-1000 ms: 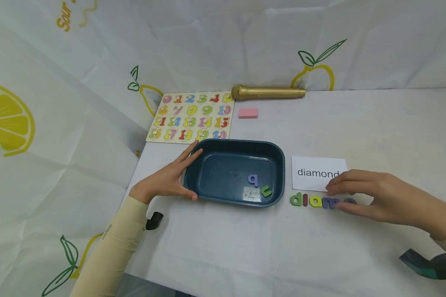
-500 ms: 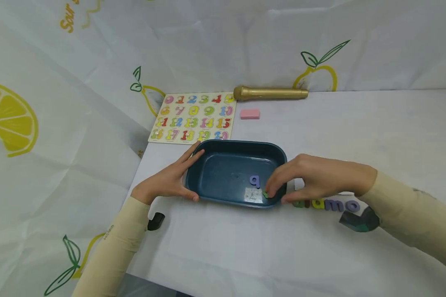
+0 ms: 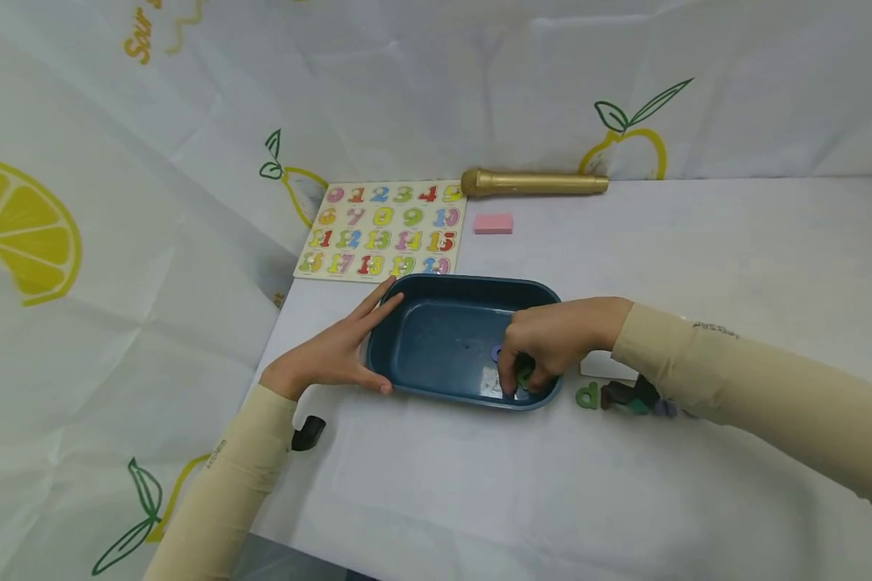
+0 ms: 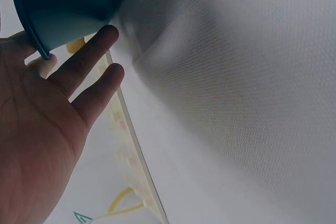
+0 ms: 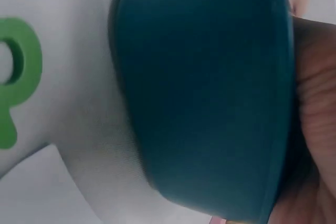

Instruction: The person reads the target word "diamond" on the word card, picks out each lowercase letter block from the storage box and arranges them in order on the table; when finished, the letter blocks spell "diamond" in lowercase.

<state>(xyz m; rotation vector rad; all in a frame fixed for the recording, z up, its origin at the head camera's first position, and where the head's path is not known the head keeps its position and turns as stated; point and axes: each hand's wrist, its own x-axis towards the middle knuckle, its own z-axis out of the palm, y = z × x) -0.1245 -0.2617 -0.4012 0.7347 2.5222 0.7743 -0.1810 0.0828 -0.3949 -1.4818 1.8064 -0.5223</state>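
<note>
My left hand [image 3: 334,352] is spread at the left end of a dark blue plastic tub [image 3: 429,339], its fingers fairly straight and touching the rim. Inside the tub's right end, my right hand [image 3: 552,339] has curled fingers pinching a green letter [image 3: 525,376], an n or u shape mostly covered by the fingers. Just left of those fingers a bit of a purple letter [image 3: 496,353] shows. On the table right of the tub lies a green letter d [image 3: 587,396]. The right wrist and its black strap hide most of the letters beside it.
A white card [image 3: 606,365] lies under the right forearm, its print covered. Behind the tub are a number puzzle board [image 3: 381,230], a pink block [image 3: 493,223] and a gold microphone [image 3: 534,182]. A lemon-print white cloth hangs behind and at left.
My right hand has moved left from the row of letters below the card into the tub, and its fingers have closed on the green letter. The left hand stays at the tub's left end.
</note>
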